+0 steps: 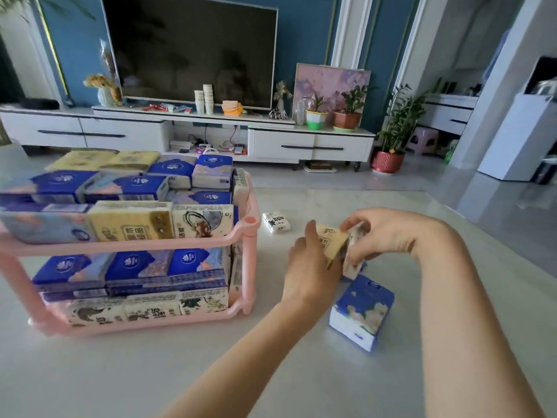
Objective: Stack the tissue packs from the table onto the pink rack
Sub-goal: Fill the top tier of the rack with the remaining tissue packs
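Two bare hands meet above a pale table [180, 372]. The left hand [310, 267] grips a yellow tissue pack [331, 241] by its side, thumb raised along the near face. The right hand [388, 233] curls its fingers over the top of a white-and-blue pack [353, 263], pinching it upright against the yellow one, so the two packs touch. At five o'clock from the hands, just beside them, a blue flowered pack [361, 312] stands on the table. At eleven o'clock, a small white pack [275, 222] lies flat. At nine o'clock stands the pink rack [150, 245], two tiers, both already crowded with packs in rows. These packs look light, soft and squashy in slick plastic wrap, so they would likely slip under a loose pinch. A grip across the two broad faces, near the middle, seems surest, and pressing them together should let both travel at once.
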